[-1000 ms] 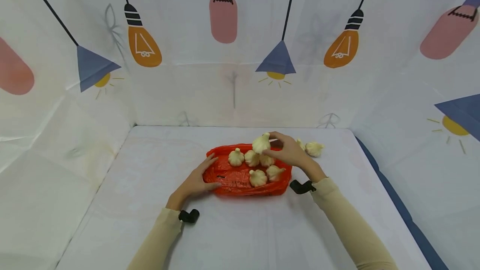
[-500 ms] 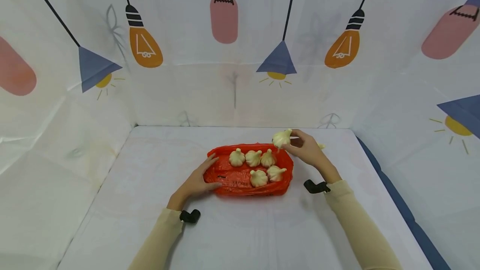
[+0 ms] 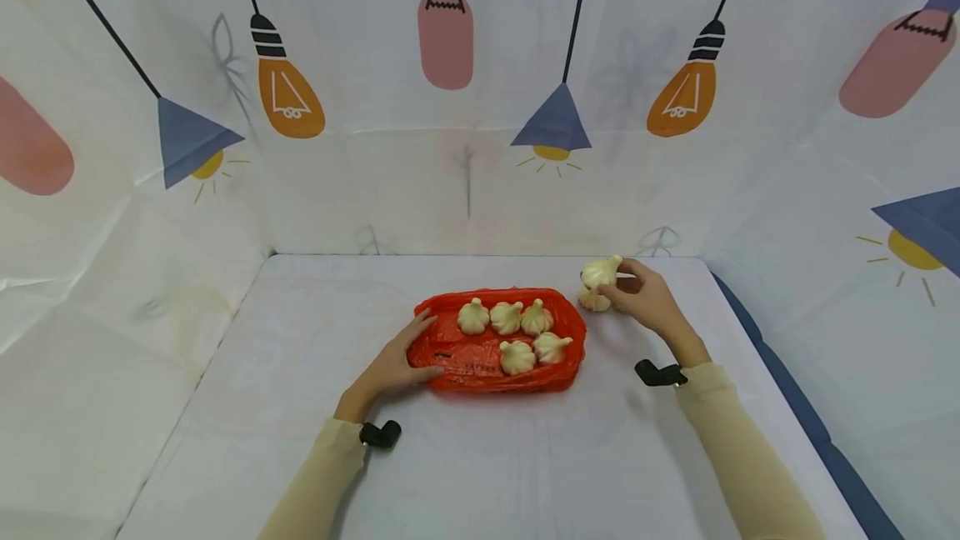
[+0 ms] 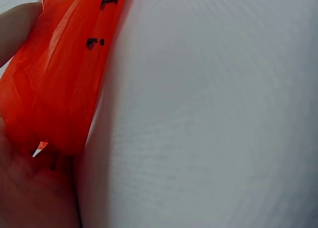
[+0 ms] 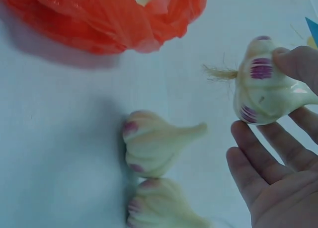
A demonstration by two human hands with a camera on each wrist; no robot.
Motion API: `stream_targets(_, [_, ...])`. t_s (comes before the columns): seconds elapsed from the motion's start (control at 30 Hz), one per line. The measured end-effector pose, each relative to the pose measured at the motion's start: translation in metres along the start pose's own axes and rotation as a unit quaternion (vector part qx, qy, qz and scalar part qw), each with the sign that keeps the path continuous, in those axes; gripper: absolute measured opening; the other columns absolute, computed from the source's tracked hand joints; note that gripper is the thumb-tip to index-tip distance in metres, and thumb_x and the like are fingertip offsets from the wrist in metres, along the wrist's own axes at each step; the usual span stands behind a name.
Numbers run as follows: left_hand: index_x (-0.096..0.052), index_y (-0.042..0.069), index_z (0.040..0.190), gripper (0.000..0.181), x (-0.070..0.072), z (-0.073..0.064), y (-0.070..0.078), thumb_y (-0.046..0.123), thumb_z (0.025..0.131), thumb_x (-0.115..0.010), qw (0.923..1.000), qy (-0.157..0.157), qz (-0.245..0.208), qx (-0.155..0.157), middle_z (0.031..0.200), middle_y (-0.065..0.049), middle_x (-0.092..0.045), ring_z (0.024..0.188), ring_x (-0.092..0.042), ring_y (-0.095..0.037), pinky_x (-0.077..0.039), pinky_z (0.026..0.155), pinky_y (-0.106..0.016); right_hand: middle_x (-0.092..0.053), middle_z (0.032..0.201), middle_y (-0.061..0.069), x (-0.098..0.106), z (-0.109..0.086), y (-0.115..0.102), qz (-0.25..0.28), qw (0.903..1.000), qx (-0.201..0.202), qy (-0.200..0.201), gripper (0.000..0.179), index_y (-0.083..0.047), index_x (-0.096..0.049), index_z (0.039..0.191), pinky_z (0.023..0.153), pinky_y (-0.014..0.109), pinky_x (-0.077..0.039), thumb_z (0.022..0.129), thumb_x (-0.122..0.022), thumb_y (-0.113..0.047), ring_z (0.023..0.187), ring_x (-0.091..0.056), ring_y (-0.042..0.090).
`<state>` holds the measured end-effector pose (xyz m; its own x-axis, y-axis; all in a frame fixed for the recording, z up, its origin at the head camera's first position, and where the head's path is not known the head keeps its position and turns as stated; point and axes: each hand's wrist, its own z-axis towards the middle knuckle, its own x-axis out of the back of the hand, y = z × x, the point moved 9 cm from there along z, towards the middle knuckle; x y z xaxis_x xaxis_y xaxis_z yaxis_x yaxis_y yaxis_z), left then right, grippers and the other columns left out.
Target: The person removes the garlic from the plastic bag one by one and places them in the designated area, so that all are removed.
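Observation:
At the middle of the table stands a shallow tray covered in red plastic bag (image 3: 468,377), with black print on its side in the left wrist view. Several garlic bulbs (image 3: 517,357) lie in it. My left hand (image 3: 386,365) grips its left end, thumb at the front and fingers along the rim. Off the tray's right end, my right hand (image 3: 651,302) pinches a garlic bulb (image 5: 263,86) by its neck side, roots pointing away from the palm. Below it, two more garlic bulbs lie side by side, the nearer-to-tray garlic bulb (image 5: 154,143) and another garlic bulb (image 5: 161,205).
A white cloth covers the table (image 3: 480,473). Behind it hangs a white curtain (image 3: 360,173) printed with lamps and bulbs, which also closes off both sides. A blue strip (image 3: 795,407) runs along the right edge.
My right hand has carried the garlic bulb from above the tray out to the right, over the bulbs lying on the table. The left hand and the tray have stayed put.

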<state>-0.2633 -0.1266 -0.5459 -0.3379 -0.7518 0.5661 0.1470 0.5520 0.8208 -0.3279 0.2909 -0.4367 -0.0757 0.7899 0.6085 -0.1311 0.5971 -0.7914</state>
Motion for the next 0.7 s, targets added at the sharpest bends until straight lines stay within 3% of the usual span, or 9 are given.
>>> stream_targets(0.3, [-0.034, 0.023, 0.162, 0.096, 0.001, 0.000, -0.001, 0.048, 0.083, -0.082, 1.0000, 0.001, 0.003, -0.008, 0.173, 0.004, -0.019, 0.160, -0.015, -0.033, -0.019, 0.124, -0.066, -0.053, 0.146, 0.029, 0.021, -0.005, 0.002, -0.022, 0.9996, 0.010, 0.014, 0.066, 0.000, -0.047, 0.149, 0.100, 0.062, -0.052, 0.098, -0.071, -0.036, 0.126, -0.061, 0.047])
stream_targets(0.7, [-0.034, 0.022, 0.162, 0.095, 0.000, 0.001, 0.000, 0.046, 0.084, -0.082, 0.9998, 0.002, 0.009, -0.016, 0.173, 0.001, -0.020, 0.159, -0.017, -0.036, -0.019, 0.124, -0.067, -0.051, 0.148, 0.029, 0.049, -0.005, 0.009, -0.044, 0.9980, -0.004, 0.045, 0.069, -0.002, -0.047, 0.150, 0.097, 0.059, -0.054, 0.098, -0.070, -0.040, 0.126, -0.060, 0.048])
